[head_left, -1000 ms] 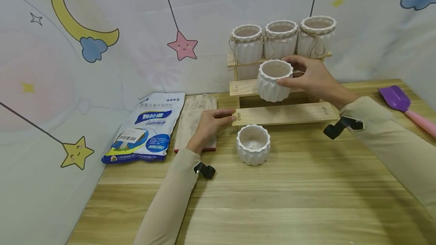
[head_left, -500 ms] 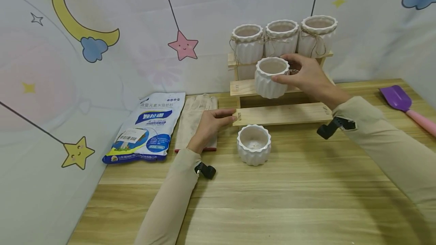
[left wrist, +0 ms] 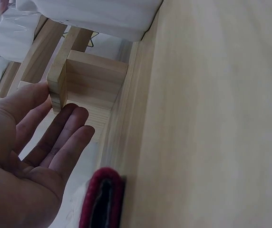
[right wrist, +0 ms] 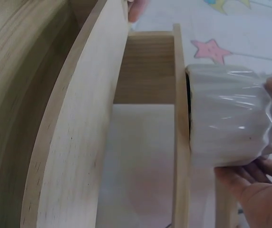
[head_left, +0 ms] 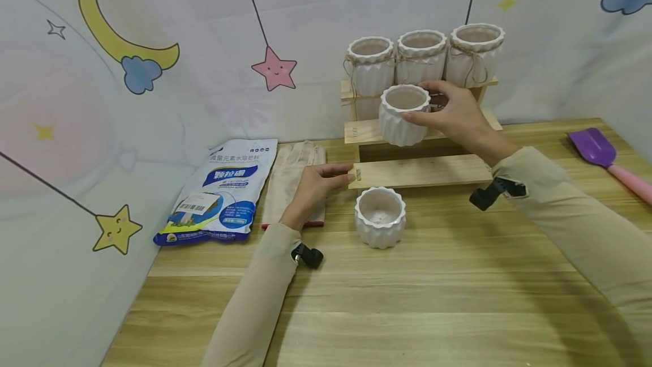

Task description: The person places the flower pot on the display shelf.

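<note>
My right hand point(head_left: 453, 112) grips a white fluted ceramic flower pot point(head_left: 399, 126) by its side, thumb in front and fingers behind the rim. The pot stands upright at the middle step of a wooden tiered plant stand point(head_left: 423, 172); in the right wrist view the pot's base point(right wrist: 207, 114) is right at that shelf board point(right wrist: 181, 123). At the stand's lowest step, my left hand point(head_left: 313, 188) pinches the left end of the board point(left wrist: 59, 80) between thumb and fingers. A second white pot point(head_left: 380, 225) stands on the table in front of the stand.
Three taller white pots tied with twine, among them the middle one point(head_left: 420, 61), stand on the top step. Left of the stand lie beige gloves point(head_left: 290, 186) and a blue-and-white fertilizer bag point(head_left: 219, 186). A purple shovel with a pink handle point(head_left: 593, 146) lies far right.
My right hand has moved the flower pot slightly left and back over the middle step, and it has slowed. The left hand has stayed at the lowest board's end.
</note>
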Available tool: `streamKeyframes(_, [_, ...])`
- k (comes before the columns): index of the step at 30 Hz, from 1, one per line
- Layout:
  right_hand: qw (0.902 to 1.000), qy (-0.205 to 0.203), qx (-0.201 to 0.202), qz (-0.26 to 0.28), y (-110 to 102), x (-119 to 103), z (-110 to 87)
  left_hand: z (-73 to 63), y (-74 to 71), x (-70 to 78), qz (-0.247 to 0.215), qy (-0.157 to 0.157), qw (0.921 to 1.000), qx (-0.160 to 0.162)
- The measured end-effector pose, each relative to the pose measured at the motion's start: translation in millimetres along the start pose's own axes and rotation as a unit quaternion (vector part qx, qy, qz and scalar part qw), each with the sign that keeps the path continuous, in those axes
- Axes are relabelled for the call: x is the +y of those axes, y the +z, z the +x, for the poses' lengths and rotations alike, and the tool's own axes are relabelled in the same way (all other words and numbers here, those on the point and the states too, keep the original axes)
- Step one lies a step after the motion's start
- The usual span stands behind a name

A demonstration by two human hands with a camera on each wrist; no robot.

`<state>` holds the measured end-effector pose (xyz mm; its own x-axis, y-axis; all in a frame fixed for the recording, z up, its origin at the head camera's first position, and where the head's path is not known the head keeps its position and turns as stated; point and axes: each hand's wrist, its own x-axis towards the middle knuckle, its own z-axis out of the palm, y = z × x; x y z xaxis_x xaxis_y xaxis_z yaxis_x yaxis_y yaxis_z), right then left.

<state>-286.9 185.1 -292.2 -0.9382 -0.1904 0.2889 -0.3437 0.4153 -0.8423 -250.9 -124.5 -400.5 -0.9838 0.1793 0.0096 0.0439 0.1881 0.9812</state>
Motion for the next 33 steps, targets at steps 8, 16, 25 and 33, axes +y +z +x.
streamKeyframes(8, [0.9999,-0.007,0.009,0.002,4,0,-0.9,-0.9,-0.3,0.0,-0.009,0.001,1.0,-0.004])
streamKeyframes(16, [0.9998,-0.003,0.012,0.013,5,2,-1.6,0.2,0.1,-0.3,-0.007,0.01,0.9999,-0.003])
streamKeyframes(25, [0.9997,-0.003,0.006,0.024,0,1,-12.0,-0.8,0.6,0.5,-0.017,0.001,0.9998,-0.006])
streamKeyframes(33, [0.9975,-0.024,0.038,0.055,-11,6,-26.4,-0.4,0.0,0.0,-0.001,0.001,1.0,-0.001])
